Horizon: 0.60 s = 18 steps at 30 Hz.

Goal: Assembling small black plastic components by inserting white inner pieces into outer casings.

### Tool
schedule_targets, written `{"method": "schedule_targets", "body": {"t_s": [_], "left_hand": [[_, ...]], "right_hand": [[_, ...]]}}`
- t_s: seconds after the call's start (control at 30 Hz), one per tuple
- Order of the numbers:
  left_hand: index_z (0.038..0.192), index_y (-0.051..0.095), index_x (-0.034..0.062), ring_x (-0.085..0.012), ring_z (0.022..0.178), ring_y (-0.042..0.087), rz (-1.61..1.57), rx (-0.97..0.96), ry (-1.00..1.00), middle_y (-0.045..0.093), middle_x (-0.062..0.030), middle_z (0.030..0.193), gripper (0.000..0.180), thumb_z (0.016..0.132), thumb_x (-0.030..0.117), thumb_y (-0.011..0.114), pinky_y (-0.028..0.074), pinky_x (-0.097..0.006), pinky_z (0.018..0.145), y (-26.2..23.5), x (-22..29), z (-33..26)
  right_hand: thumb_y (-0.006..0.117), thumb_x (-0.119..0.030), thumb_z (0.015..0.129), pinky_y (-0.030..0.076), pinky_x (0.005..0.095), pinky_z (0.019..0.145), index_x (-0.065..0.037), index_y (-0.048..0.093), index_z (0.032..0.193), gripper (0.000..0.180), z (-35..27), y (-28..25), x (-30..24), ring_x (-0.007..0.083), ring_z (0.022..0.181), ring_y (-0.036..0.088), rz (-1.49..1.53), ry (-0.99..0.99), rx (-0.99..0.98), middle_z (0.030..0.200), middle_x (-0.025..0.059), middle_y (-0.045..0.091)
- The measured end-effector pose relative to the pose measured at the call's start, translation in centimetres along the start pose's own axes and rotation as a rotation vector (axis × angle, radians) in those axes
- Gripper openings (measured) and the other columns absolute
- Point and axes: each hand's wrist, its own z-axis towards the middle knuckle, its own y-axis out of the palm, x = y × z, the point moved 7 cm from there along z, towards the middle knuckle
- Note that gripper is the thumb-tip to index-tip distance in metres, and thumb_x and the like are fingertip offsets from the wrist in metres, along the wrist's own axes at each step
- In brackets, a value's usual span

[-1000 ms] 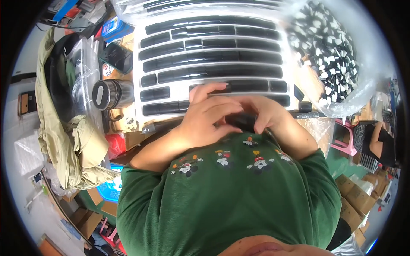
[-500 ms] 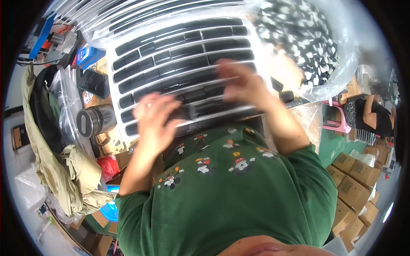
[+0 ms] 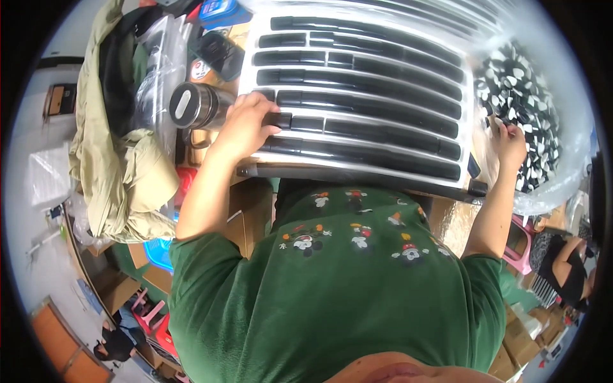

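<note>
A white tray (image 3: 468, 121) in front of me holds rows of glossy black rectangular pieces (image 3: 383, 102). At the tray's left edge my left hand (image 3: 248, 122) has its thumb and fingers closed around the end of a black piece (image 3: 278, 120) in a lower row. My right hand (image 3: 513, 145) is off the tray's right side, at the near edge of a heap of small black-and-white pieces (image 3: 533, 121) in a clear plastic bag (image 3: 571, 172). Its fingertips are pinched together; what they hold, if anything, is too small to make out.
A steel flask (image 3: 199, 105) and a black phone (image 3: 220, 54) stand left of the tray. A black bar (image 3: 357, 175) runs along the table's front edge. Khaki cloth (image 3: 96, 127) hangs at far left. One person (image 3: 562, 265) sits at right, another (image 3: 115, 341) at lower left.
My right hand has moved from above the tray to the heap at the right. My left hand has settled at the tray's left edge. The view has turned, shifting the tray rightward.
</note>
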Motion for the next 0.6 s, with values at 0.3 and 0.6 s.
{"method": "schedule_targets", "body": {"t_s": [0.3, 0.6], "left_hand": [[0.099, 0.059, 0.0077, -0.0324, 0.105, 0.049, -0.083, 0.019, 0.063, 0.051, -0.0103, 0.102, 0.038, 0.065, 0.009, 0.076, 0.039, -0.039, 0.09, 0.2, -0.1, 0.2], [0.104, 0.06, 0.0079, -0.0323, 0.103, 0.051, -0.037, -0.003, 0.151, 0.052, -0.011, 0.103, 0.045, 0.063, 0.013, 0.078, 0.041, -0.04, 0.089, 0.2, 1.1, 0.7]], "right_hand": [[0.069, -0.005, 0.082, 0.044, 0.0189, 0.072, -0.002, 0.061, 0.117, 0.037, -5.7, -1.7, -10.8, 0.0066, 0.078, 0.057, 0.986, 0.029, -0.165, 0.089, 0.0004, 0.061], [0.066, 0.002, 0.082, 0.037, 0.0136, 0.061, -0.003, 0.061, 0.115, 0.034, -11.7, -1.6, -21.6, 0.0009, 0.066, 0.047, 1.218, -0.107, -0.494, 0.075, -0.0049, 0.055]]}}
